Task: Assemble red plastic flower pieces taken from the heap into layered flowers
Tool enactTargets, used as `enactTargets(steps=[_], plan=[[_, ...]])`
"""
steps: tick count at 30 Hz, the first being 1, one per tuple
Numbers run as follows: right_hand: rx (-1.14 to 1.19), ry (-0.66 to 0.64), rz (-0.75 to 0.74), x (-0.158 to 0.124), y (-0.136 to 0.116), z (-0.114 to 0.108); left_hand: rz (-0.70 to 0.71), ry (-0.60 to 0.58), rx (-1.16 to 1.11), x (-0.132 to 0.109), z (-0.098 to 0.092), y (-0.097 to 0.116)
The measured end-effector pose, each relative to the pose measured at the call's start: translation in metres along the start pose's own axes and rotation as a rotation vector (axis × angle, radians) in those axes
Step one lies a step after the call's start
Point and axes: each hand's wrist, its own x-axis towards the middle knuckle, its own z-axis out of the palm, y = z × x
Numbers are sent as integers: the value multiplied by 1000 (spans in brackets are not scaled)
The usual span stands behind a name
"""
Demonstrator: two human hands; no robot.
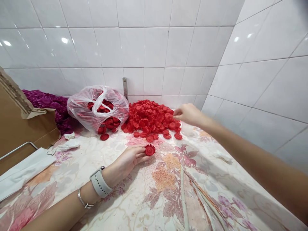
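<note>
Fingers (139,150) of the left hand (125,160) close on a small, round red flower head with pointed petals (150,149), just in front of a loose heap of matching red flower heads (151,118). The right hand (189,114) curls inward at the heap's right edge; whether its fingertips grip anything cannot be told. Translucent white plastic bag (78,110), handles tied, bulges with more red ones. Brown cardboard box (45,126), cut off at left, partly hides a purple flower pile (43,98).

Cardboard (14,118) cut off at left edge; right hand (189,114), grip unclear.
</note>
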Motion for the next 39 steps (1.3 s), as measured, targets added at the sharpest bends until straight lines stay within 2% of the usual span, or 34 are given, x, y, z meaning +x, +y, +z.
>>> enactTargets(steps=[5,7,9,12,15,23,26,30,32,35,37,39], plan=[[-208,-178,-57,-48,-29,68,-3,-29,19,-3,5,1],[-240,-235,-108,-61,-32,85,2,-37,27,-3,7,2],[-275,-272,-165,-69,-31,92,8,-53,35,-3,7,3],[-320,-269,-218,-73,-28,94,-26,-55,43,-2,4,2],[-253,-216,-268,-76,-24,93,-44,-60,44,0,1,1],[-182,-46,-439,-85,-15,102,53,-95,36,-5,5,0],[-148,16,-422,-86,-16,103,74,-39,27,-5,7,-1],[159,-85,-107,-84,-19,98,43,32,32,-5,6,-2],[248,-160,-14,-83,-20,96,76,67,15,-5,5,-1],[146,-260,-117,-84,-20,98,61,139,-6,-5,4,-2],[56,-257,-202,-85,-21,102,31,175,2,-5,5,-3],[21,-231,-195,-86,-21,105,50,193,9,-5,7,-4]])
